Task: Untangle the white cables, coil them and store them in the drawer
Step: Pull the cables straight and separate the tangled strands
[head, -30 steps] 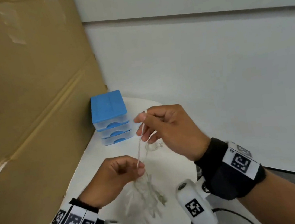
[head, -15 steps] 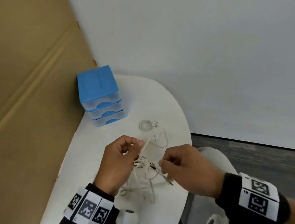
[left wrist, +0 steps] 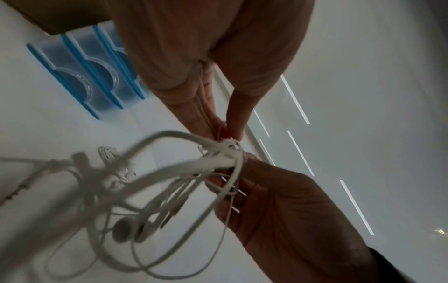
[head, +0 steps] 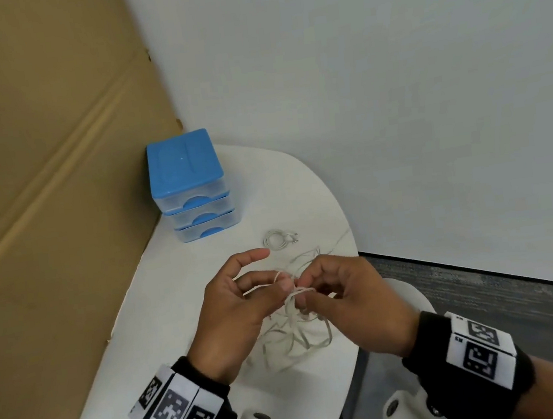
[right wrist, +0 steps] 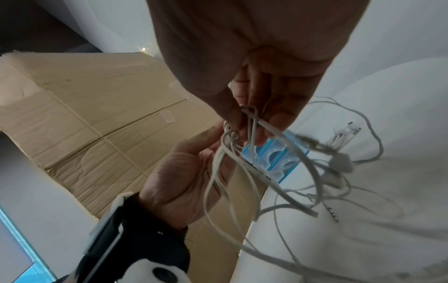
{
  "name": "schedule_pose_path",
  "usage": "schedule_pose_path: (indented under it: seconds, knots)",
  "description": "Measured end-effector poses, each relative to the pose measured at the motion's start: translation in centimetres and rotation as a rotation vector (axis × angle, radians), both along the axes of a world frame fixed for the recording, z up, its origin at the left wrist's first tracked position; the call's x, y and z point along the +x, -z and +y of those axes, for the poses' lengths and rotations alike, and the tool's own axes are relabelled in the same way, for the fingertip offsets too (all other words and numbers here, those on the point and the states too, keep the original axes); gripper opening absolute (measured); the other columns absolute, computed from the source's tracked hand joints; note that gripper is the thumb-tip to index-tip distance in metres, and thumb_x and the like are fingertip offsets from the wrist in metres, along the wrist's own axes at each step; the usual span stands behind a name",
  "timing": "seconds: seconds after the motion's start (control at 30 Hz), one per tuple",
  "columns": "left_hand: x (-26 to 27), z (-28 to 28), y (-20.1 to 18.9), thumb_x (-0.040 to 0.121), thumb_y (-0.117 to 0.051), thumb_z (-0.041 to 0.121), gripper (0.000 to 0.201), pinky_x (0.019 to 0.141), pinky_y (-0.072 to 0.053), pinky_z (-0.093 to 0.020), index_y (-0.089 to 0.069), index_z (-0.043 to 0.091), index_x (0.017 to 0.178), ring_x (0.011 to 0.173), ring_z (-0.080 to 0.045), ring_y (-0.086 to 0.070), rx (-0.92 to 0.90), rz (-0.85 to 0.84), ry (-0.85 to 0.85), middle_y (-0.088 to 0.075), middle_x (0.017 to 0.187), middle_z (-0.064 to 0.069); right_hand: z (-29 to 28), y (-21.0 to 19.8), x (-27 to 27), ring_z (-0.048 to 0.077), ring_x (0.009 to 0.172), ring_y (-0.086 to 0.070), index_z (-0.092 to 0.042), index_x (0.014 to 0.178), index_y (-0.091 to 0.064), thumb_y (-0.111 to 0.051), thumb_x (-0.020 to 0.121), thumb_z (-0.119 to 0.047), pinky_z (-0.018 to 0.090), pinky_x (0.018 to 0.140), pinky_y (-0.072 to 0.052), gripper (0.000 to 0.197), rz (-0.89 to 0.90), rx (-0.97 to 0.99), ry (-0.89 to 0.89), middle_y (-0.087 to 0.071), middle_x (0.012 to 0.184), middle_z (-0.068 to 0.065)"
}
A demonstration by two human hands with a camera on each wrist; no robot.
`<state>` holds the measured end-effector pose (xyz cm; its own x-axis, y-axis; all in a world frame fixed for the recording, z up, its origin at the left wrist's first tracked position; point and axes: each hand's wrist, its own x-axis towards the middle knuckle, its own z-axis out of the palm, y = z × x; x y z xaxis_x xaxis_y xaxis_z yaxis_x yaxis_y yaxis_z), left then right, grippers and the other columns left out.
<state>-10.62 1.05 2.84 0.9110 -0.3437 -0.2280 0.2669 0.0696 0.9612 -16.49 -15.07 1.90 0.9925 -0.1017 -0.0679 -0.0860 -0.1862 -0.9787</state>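
Observation:
A tangle of white earphone cables (head: pixel 294 336) hangs from both hands above the white table (head: pixel 307 192). My left hand (head: pixel 285 282) pinches a small knot (left wrist: pixel 227 145) in the cables between thumb and fingers, with the index finger stretched out. My right hand (head: pixel 303 292) pinches strands right beside the same knot (right wrist: pixel 230 136). Earbuds (left wrist: pixel 130 229) and a jack plug (right wrist: pixel 332 212) dangle below. One coiled white cable (head: pixel 276 238) lies on the table beyond the hands. The blue three-drawer unit (head: pixel 189 184) stands at the table's far left, all its drawers shut.
A large cardboard sheet (head: pixel 39 167) leans along the table's left side, next to the drawer unit. A white wall (head: pixel 392 92) rises behind, and dark floor (head: pixel 502 294) lies past the table's right edge. Loose strands (head: pixel 334 244) trail toward that edge.
My right hand came down from a raised pull on a strand. Both hands moved together and now pinch the same knot. The tangle lies lower, over the table.

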Motion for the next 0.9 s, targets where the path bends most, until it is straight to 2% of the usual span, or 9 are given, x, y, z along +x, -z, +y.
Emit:
schedule_pose_path:
  seconds: [0.07, 0.13, 0.27, 0.4, 0.5, 0.6, 0.73, 0.83, 0.9]
  knots:
    - [0.1, 0.1, -0.1, 0.072, -0.077, -0.001, 0.046, 0.070, -0.058, -0.025, -0.063, 0.015, 0.113, 0.075, -0.016, -0.071, -0.007, -0.023, 0.012, -0.075, 0.083, -0.009, -0.2, -0.2, 0.2, 0.012, 0.062, -0.065, -0.010, 0.080, -0.066, -0.069, 0.086, -0.003, 0.022, 0.059, -0.050, 0.010, -0.017, 0.025, 0.020, -0.072, 0.070, 0.007]
    - [0.1, 0.2, -0.3, 0.063, -0.082, 0.008, 0.051, 0.071, -0.058, -0.025, -0.065, 0.014, 0.110, 0.073, -0.015, -0.070, 0.004, -0.061, 0.022, -0.073, 0.079, -0.006, -0.1, -0.4, 0.4, 0.010, 0.062, -0.061, -0.009, 0.080, -0.065, -0.068, 0.087, -0.003, 0.024, 0.058, -0.052, 0.010, -0.030, 0.047, 0.033, -0.069, 0.068, 0.003]
    - [0.1, 0.4, -0.6, 0.054, -0.084, 0.019, 0.052, 0.076, -0.059, -0.035, -0.068, 0.013, 0.103, 0.071, -0.020, -0.069, 0.056, -0.130, 0.027, -0.073, 0.077, -0.015, 0.2, -0.6, 0.2, 0.009, 0.065, -0.062, -0.008, 0.084, -0.066, -0.070, 0.086, -0.002, 0.026, 0.060, -0.052, 0.007, -0.038, 0.077, -0.006, -0.070, 0.068, 0.000]
    - [0.4, 0.6, -0.9, 0.058, -0.081, 0.014, 0.048, 0.072, -0.059, -0.028, -0.068, 0.012, 0.104, 0.071, -0.017, -0.070, 0.025, -0.141, 0.047, -0.074, 0.076, -0.010, 0.5, -0.9, 0.1, 0.008, 0.067, -0.062, -0.009, 0.092, -0.066, -0.069, 0.084, 0.003, 0.024, 0.062, -0.049, 0.015, -0.031, 0.105, -0.035, -0.071, 0.069, -0.002]
    - [0.5, 0.8, -1.2, 0.068, -0.078, 0.007, 0.039, 0.072, -0.057, -0.023, -0.068, 0.012, 0.105, 0.073, -0.015, -0.071, -0.009, -0.154, 0.056, -0.075, 0.078, -0.008, 0.3, -1.5, 0.4, 0.017, 0.071, -0.065, -0.007, 0.090, -0.067, -0.070, 0.081, -0.003, 0.028, 0.059, -0.052, 0.011, -0.006, 0.241, -0.017, -0.071, 0.073, 0.004]
    - [0.4, 0.8, -1.3, 0.076, -0.071, -0.010, 0.039, 0.071, -0.058, -0.024, -0.066, 0.011, 0.107, 0.076, -0.017, -0.073, -0.006, -0.191, 0.079, -0.077, 0.083, -0.011, 0.2, -1.5, 0.6, 0.020, 0.071, -0.068, -0.005, 0.084, -0.067, -0.071, 0.084, -0.001, 0.029, 0.058, -0.050, 0.006, 0.013, 0.273, 0.039, -0.072, 0.072, 0.010]
    - [0.1, 0.6, -1.2, 0.077, -0.071, -0.013, 0.044, 0.075, -0.059, -0.028, -0.066, 0.017, 0.109, 0.080, -0.022, -0.074, 0.061, -0.273, 0.120, -0.078, 0.087, -0.009, 0.5, -1.2, 0.4, 0.017, 0.065, -0.061, -0.008, 0.087, -0.074, -0.076, 0.080, 0.001, 0.024, 0.057, -0.050, 0.012, -0.043, 0.228, 0.013, -0.070, 0.079, 0.025]
    - [0.2, 0.8, -1.2, 0.074, -0.075, -0.011, 0.050, 0.078, -0.058, -0.026, -0.066, 0.022, 0.112, 0.084, -0.021, -0.074, 0.103, -0.323, 0.130, -0.078, 0.090, -0.005, 0.6, -1.0, 0.4, 0.010, 0.061, -0.061, -0.002, 0.095, -0.073, -0.075, 0.080, 0.003, 0.021, 0.058, -0.049, 0.016, -0.031, 0.249, 0.016, -0.073, 0.079, 0.016]
    - [0.2, 0.9, -1.4, 0.070, -0.078, -0.010, 0.055, 0.077, -0.058, -0.025, -0.066, 0.021, 0.113, 0.086, -0.022, -0.074, 0.091, -0.321, 0.135, -0.077, 0.093, -0.007, 0.6, -0.9, 0.5, 0.010, 0.061, -0.062, -0.001, 0.096, -0.072, -0.074, 0.079, 0.006, 0.021, 0.058, -0.049, 0.018, -0.012, 0.264, 0.028, -0.074, 0.079, 0.011]
